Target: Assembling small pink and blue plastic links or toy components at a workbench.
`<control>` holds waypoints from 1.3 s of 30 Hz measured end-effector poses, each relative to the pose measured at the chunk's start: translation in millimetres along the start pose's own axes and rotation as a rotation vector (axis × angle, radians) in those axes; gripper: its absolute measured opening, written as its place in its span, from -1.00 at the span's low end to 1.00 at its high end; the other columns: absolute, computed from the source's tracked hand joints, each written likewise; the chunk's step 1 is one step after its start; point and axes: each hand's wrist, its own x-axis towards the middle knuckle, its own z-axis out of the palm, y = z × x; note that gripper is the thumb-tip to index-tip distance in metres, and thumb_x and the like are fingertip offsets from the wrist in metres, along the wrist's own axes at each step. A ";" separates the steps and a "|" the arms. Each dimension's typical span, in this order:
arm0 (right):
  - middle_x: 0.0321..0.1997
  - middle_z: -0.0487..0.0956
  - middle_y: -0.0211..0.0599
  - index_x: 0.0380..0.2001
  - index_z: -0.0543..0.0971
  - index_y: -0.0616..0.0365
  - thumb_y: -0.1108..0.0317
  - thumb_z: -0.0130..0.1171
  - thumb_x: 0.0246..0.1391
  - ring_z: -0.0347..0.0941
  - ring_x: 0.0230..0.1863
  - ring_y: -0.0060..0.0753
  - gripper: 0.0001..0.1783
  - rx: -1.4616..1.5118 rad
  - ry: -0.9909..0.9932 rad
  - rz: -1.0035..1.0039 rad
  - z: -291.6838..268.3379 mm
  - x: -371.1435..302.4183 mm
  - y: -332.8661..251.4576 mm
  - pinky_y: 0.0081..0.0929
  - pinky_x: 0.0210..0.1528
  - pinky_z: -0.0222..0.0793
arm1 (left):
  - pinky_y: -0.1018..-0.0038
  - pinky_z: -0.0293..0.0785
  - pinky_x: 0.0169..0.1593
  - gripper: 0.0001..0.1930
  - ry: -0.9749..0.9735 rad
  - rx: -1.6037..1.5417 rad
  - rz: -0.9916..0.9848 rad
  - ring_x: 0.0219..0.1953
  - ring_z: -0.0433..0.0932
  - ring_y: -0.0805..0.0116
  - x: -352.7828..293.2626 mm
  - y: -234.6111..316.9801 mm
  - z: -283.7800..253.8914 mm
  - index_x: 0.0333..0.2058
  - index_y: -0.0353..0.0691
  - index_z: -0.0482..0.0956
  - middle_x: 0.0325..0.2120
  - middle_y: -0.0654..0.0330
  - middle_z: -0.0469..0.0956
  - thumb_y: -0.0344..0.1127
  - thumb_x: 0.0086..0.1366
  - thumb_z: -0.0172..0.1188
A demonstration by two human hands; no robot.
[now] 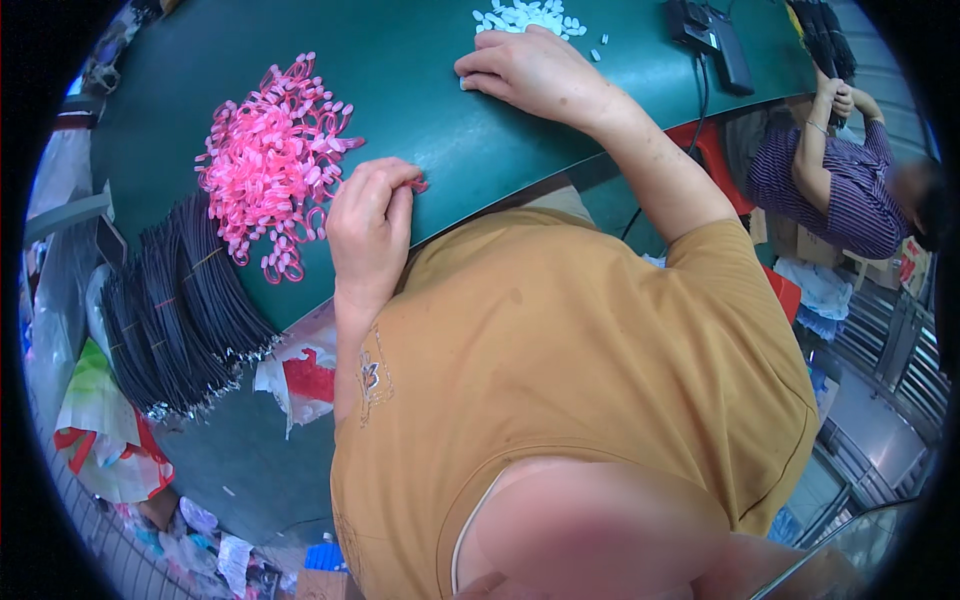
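Observation:
My left hand [368,215] is closed at the table's near edge, its fingertips pinching a pink plastic loop [419,185], of which only a small end shows. To its left lies a large heap of pink loops [270,150] with paler oval ends. Farther off, my right hand [530,75] is held over the table just in front of a small pile of white oval plastic pieces [530,16]. Its fingers are bent together, and a small white piece [463,84] shows at the tips, partly hidden. The two hands are well apart.
The green table [430,120] carries bundles of black cords [180,300] at its left edge. A black device with a cable [710,40] stands at the far right. Beyond it, a person in a striped shirt [830,185] holds black cords. Bags and scraps lie at lower left.

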 end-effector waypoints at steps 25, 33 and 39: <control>-0.23 0.62 -0.49 -0.12 0.75 -0.04 0.22 0.28 0.38 0.59 -0.18 -0.33 -0.85 0.390 -0.083 -0.208 19.2 -4.3 -66.7 -0.24 0.19 0.32 | 0.22 0.68 -0.09 -0.85 0.045 0.009 -0.042 -0.16 0.77 0.06 -3.7 -2.6 0.4 -0.25 -0.27 0.66 -0.25 0.07 0.75 -0.62 0.25 0.39; -0.21 0.64 -0.47 -0.06 0.76 -0.03 0.23 0.26 0.40 0.59 -0.14 -0.32 -0.82 0.302 -0.171 -0.265 11.5 -1.9 -76.8 -0.19 0.24 0.32 | 0.19 0.66 -0.13 -0.83 0.026 0.028 0.010 -0.19 0.75 0.02 -4.7 -2.3 -2.3 -0.28 -0.28 0.63 -0.28 0.05 0.72 -0.65 0.22 0.40; -0.25 0.63 -0.45 -0.10 0.75 -0.03 0.28 0.27 0.37 0.58 -0.18 -0.33 -0.85 0.428 -0.128 -0.233 18.5 -6.6 -72.2 -0.22 0.24 0.34 | 0.20 0.66 -0.14 -0.83 0.021 0.042 0.010 -0.20 0.75 0.06 -7.3 -1.6 -3.1 -0.28 -0.27 0.64 -0.28 0.08 0.72 -0.64 0.22 0.41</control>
